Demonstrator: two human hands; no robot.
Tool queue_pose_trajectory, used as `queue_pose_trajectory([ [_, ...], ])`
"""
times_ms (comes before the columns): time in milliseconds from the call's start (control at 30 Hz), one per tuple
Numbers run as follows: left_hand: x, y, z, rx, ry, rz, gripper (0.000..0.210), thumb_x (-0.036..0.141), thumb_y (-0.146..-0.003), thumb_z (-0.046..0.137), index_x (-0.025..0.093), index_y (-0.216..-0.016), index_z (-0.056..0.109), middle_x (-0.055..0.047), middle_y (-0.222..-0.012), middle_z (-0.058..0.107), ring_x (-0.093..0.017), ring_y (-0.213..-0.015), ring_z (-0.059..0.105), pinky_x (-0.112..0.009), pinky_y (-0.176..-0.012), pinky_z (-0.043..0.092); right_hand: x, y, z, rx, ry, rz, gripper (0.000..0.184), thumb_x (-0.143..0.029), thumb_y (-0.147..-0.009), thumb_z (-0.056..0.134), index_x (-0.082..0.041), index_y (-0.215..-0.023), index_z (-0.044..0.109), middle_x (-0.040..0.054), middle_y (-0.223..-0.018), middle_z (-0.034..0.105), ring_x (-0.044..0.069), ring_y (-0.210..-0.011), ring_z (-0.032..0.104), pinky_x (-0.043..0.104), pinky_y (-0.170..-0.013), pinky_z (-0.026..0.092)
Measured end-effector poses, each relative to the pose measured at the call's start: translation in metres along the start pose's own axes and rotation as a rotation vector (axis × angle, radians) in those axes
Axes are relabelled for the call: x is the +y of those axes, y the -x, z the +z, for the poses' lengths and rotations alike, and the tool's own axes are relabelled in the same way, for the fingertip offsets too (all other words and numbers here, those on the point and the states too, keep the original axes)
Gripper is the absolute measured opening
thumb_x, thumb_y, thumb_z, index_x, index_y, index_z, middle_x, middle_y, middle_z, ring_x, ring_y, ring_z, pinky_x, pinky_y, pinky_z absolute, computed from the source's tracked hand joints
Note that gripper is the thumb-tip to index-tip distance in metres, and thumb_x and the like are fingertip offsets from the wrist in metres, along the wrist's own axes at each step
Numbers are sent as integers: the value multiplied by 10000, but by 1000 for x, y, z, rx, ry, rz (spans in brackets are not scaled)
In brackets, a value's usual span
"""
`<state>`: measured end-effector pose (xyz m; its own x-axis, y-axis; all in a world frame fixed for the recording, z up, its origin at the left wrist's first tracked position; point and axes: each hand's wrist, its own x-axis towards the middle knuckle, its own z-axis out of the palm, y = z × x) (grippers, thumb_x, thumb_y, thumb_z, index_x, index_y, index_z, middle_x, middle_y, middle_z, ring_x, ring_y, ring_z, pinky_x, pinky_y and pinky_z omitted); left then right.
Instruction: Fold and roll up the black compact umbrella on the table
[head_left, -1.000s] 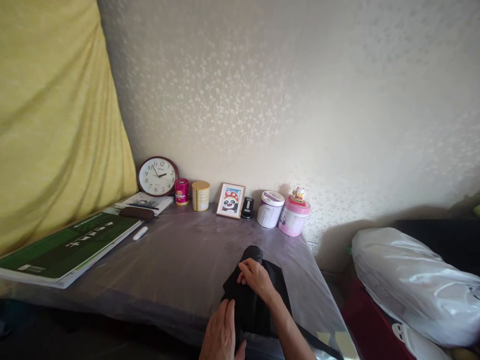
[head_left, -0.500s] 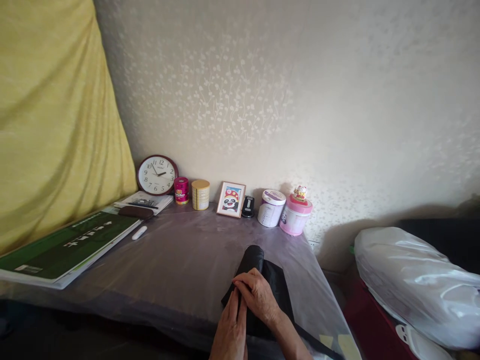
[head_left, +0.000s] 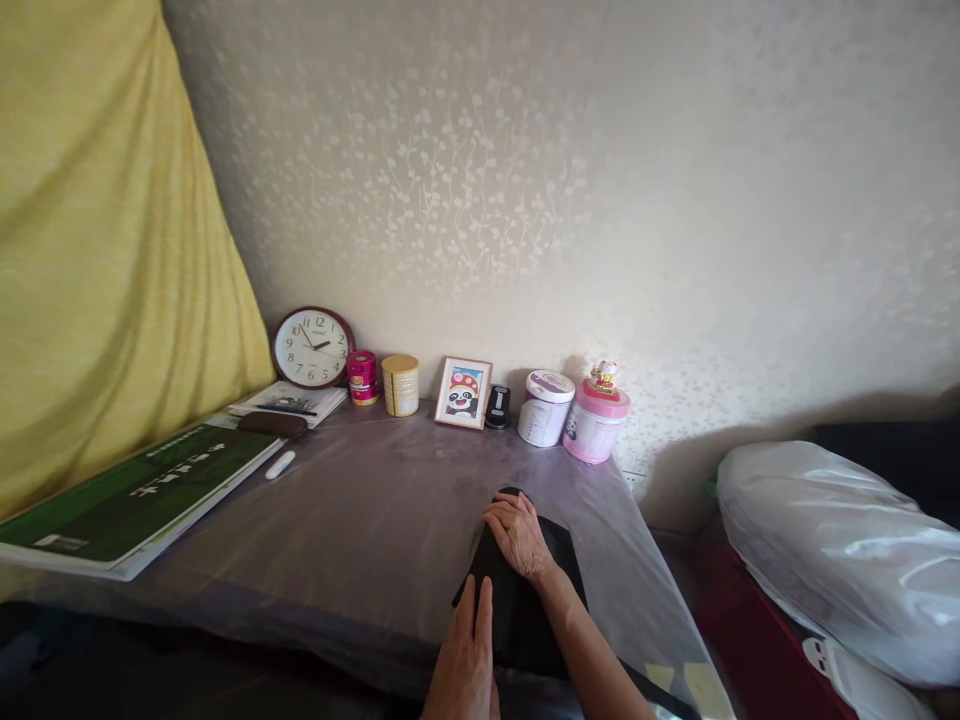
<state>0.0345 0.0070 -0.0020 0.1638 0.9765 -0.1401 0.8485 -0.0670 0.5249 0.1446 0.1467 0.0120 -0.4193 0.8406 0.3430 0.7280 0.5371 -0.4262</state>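
A folded black fabric piece (head_left: 517, 620) lies near the front right of the table, with a dark strap (head_left: 658, 690) running off to the lower right. My right hand (head_left: 517, 535) is bent over its far, rolled end, the fingers curled across the fabric. Along the near left edge of the fabric is my left hand (head_left: 466, 640), fingers stretched out straight and slightly apart. The underside of both hands is hidden, and the exact kind of black item cannot be told.
Along the wall stand a clock (head_left: 313, 347), a pink can (head_left: 362, 378), a yellow-lidded can (head_left: 401, 386), a panda picture frame (head_left: 463, 393) and two tubs (head_left: 546, 410). A green book (head_left: 142, 490) lies left. A white plastic bag (head_left: 832, 560) sits right, beyond the table edge.
My right hand has moved away from my left hand, forward to the far rolled end of the black fabric. My left hand stays at the near left edge.
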Motion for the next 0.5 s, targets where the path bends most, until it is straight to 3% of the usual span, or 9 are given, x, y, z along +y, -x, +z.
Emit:
queue_pose_trajectory([
  [133,8,3,-12,-46,-3,-12,849,-31,-620,411,67,-1394,77,-145,-1496,89,-214,-1371,140,-309,-1103,199,11,-12,6,64,57,75,303,-219,-904,382,-248,-938,682,23,-1065,673,189,-1181,468,401,-1047,222],
  [267,8,6,-9,-18,-2,4,833,-34,-632,393,59,-1394,72,-147,-1496,94,-206,-1372,132,-299,-1107,193,28,-13,1,157,166,239,312,-233,-898,364,-199,-1084,612,63,-1140,632,181,-1087,543,296,-950,355],
  [367,1,6,1,36,2,15,833,-35,-634,377,73,-1400,66,-150,-1495,93,-220,-1370,138,-335,-1103,216,45,4,-14,208,205,368,318,-253,-893,352,-183,-1092,590,101,-1081,648,208,-1047,569,312,-918,377],
  [500,-10,5,16,152,12,140,822,-25,-664,333,102,-1406,2,-154,-1495,104,-218,-1367,154,-385,-1089,258,65,47,-38,236,232,468,327,-251,-895,310,-180,-1025,601,123,-989,664,235,-974,606,327,-836,412],
])
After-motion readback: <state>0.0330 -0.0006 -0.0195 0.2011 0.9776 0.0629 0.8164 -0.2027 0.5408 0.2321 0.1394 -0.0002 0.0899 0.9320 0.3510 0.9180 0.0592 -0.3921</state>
